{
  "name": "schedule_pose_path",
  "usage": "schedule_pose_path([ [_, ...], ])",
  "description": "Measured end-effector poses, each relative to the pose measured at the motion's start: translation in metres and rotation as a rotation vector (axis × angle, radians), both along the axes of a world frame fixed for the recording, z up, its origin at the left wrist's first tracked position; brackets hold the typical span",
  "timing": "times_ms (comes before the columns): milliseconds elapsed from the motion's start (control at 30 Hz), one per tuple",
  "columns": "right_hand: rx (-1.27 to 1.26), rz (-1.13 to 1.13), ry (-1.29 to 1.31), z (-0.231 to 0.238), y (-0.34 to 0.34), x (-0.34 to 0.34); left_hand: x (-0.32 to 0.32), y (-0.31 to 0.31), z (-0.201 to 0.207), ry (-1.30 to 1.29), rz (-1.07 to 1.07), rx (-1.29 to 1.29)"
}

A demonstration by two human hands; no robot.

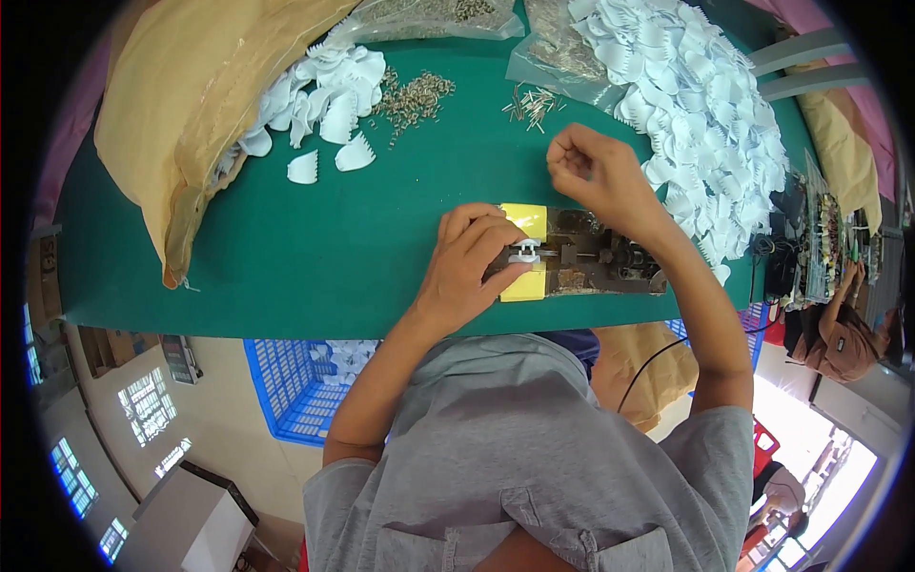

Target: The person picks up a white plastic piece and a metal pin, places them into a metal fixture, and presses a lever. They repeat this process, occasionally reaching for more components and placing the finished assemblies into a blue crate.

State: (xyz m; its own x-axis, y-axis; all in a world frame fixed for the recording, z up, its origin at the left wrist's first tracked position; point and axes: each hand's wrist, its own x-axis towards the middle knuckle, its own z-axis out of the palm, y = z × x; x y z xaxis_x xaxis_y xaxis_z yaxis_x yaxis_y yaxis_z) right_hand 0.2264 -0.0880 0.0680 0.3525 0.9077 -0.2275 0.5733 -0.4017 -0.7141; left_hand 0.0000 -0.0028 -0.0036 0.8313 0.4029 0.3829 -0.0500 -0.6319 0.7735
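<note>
Head view: the green table [334, 238] carries a dark fixture [591, 275]. Near its far edge, the right hand [607, 181] curls loosely, contents unclear; the left hand [465, 262], thumb and fingers nearly together over a yellow plate [522, 219], pinches a small white piece [525, 255], apparently light, stiff, perhaps slick, best held by its edges.
</note>
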Motion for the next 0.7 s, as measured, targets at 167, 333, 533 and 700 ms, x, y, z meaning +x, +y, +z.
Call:
schedule_pose_path([
  [167,0.321,-0.001,0.045,0.011,-0.048,-0.038,-0.001,0.001,-0.001,0.011,-0.006,0.005],
  [333,0.394,-0.067,-0.113,-0.001,-0.066,-0.063,0.000,0.001,0.000,0.014,-0.001,0.006],
  [533,0.520,-0.004,-0.352,-0.012,-0.064,-0.074,0.001,-0.001,-0.001,0.009,0.008,0.009],
  [700,0.516,-0.028,-0.388,-0.015,-0.067,-0.078,0.001,0.000,-0.001,0.015,0.006,0.003],
])
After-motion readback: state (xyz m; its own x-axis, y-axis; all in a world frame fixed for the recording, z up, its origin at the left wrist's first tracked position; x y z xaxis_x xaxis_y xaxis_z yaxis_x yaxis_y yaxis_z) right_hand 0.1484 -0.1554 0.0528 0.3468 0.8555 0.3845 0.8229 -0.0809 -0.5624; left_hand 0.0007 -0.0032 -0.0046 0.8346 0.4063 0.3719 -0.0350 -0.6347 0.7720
